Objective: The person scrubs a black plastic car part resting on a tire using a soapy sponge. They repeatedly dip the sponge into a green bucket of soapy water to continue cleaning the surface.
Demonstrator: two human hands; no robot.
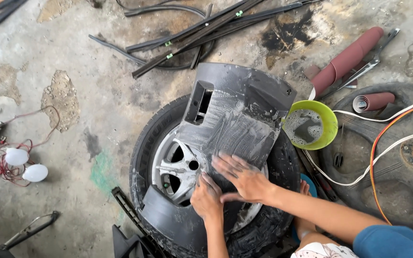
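Note:
A dark grey plastic car body panel [235, 110], wet and streaked with soapy water, lies across a tyre with a silver alloy wheel [175, 165] on the floor. My right hand [240, 176] lies flat on the panel's lower part with fingers spread, pointing left. My left hand [207, 195] presses on the panel just below it, fingers bent; whether it holds a small abrasive piece I cannot tell. Both hands touch the wet surface near the panel's middle edge.
A green bowl of soapy water [310, 125] sits at the tyre's right. Rolls of reddish sandpaper [347, 58] and a second tyre [383, 157] with orange and white cables lie right. Black rubber strips [192, 36] lie behind, light bulbs with red wire [17, 160] left.

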